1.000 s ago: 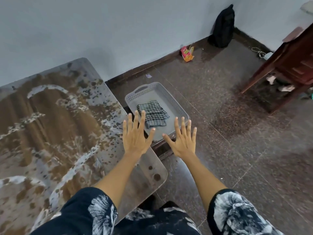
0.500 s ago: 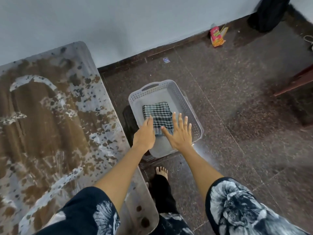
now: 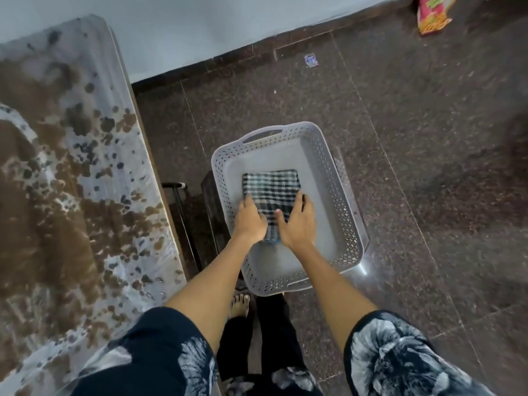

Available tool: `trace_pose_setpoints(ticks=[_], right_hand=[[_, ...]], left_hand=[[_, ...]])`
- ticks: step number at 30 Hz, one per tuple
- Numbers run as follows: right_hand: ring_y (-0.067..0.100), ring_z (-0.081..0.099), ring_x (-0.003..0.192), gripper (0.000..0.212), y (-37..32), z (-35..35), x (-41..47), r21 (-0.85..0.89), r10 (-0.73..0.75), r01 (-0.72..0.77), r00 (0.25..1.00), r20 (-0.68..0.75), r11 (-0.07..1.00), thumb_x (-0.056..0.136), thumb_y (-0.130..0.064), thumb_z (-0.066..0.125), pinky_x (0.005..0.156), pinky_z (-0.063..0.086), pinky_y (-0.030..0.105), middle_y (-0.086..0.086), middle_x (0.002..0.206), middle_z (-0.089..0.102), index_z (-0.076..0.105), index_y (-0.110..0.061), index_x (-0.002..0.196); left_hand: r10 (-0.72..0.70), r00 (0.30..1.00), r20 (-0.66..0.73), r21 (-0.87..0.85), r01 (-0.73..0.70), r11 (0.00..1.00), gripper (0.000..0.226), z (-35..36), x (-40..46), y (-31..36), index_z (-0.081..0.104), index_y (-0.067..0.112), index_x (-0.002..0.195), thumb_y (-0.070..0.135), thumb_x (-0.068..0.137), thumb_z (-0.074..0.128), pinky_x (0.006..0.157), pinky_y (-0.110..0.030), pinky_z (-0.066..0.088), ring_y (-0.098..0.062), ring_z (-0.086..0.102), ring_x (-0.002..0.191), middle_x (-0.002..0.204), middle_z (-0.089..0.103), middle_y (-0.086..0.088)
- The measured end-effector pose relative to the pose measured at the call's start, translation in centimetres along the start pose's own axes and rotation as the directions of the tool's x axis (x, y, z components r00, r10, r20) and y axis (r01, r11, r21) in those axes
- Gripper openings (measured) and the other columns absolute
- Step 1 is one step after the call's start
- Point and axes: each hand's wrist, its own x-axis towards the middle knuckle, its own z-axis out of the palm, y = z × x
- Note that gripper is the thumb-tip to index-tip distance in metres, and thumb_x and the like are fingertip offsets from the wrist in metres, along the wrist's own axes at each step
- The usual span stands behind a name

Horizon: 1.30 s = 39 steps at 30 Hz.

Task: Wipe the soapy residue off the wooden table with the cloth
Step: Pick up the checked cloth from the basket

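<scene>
Head view, looking down: a folded checked cloth (image 3: 271, 190) is seen lying flat inside a grey perforated plastic basket (image 3: 347, 224), nearer the basket's left wall and toward its middle. The basket is set on a low dark stand whose frame (image 3: 183, 224) is glimpsed at its left, above a dark speckled tiled floor (image 3: 428, 138). The left hand (image 3: 251, 217) is laid on the near left edge of the cloth, fingers curled down over that edge; the right hand (image 3: 298, 221) is laid on the near right edge, thumb pressed on top of the fabric and fingers wrapped round the side, so the cloth is gripped from both sides. The cloth is not seen to be raised off the basket floor. A wooden tabletop (image 3: 43, 210) is recorded at the left, well apart from the basket, its brown surface covered with white soapy streaks and blotches (image 3: 94, 132). Dark sleeves with a pale floral print (image 3: 394, 361) are noted at the bottom, with a bare foot (image 3: 239, 305) between the forearms. A pale wall (image 3: 214, 21) with a dark skirting is listed at the top, and a red and yellow packet (image 3: 431, 15) on the floor at the upper right.
</scene>
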Motion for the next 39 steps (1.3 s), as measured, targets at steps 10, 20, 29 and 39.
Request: trace_pose_setpoints(ticks=[10,20,29,39], right_hand=[[0.018,0.057,0.094,0.032,0.3,-0.1,3.1,0.264,0.234,-0.279,0.953,0.191,0.923,0.081,-0.038,0.067,0.100,0.037,0.044,-0.003,0.094,0.062,0.057,-0.015,0.101],[0.020,0.059,0.089,0.024,0.5,-3.7,0.5,0.556,0.108,-0.373,0.886,0.451,0.743,0.091,-0.028,0.057,0.063,0.048,0.023,0.006,0.103,0.061,0.056,-0.009,0.107],[0.022,0.064,0.085,0.065,-0.4,-7.4,-5.1,0.784,-0.284,-0.454,0.755,0.591,0.423,0.083,-0.050,0.058,0.066,0.051,0.029,0.014,0.103,0.066,0.051,0.000,0.124],[0.026,0.056,0.115,0.060,-10.9,-9.4,-9.9,0.891,-0.425,-0.296,0.798,0.428,0.343,0.081,-0.032,0.069,0.095,0.047,0.044,0.015,0.132,0.054,0.041,-0.015,0.131]], left_hand=[[-0.249,0.967,-0.061,-0.476,0.191,0.858,0.040,0.5,1.2,0.7,0.042,0.000,0.120,0.015,0.088,0.061,0.070,-0.033,0.051,-0.028,0.060,0.093,0.105,0.059,-0.014],[-0.202,0.964,0.174,-0.504,0.264,0.823,0.029,-1.6,-2.6,2.2,0.048,0.006,0.121,0.015,0.098,0.034,0.048,-0.023,0.035,-0.013,0.034,0.057,0.069,0.039,-0.001],[-0.108,0.987,0.122,-0.657,0.161,0.736,0.018,-7.4,-9.9,3.3,0.032,0.016,0.068,0.011,0.083,0.038,0.066,-0.033,0.032,-0.019,0.043,0.065,0.072,0.043,-0.004],[0.011,0.993,-0.120,-0.803,-0.104,0.586,0.015,-15.4,-18.6,0.2,0.034,0.014,0.074,0.011,0.089,0.035,0.062,-0.030,0.037,-0.017,0.047,0.063,0.072,0.045,-0.003]])
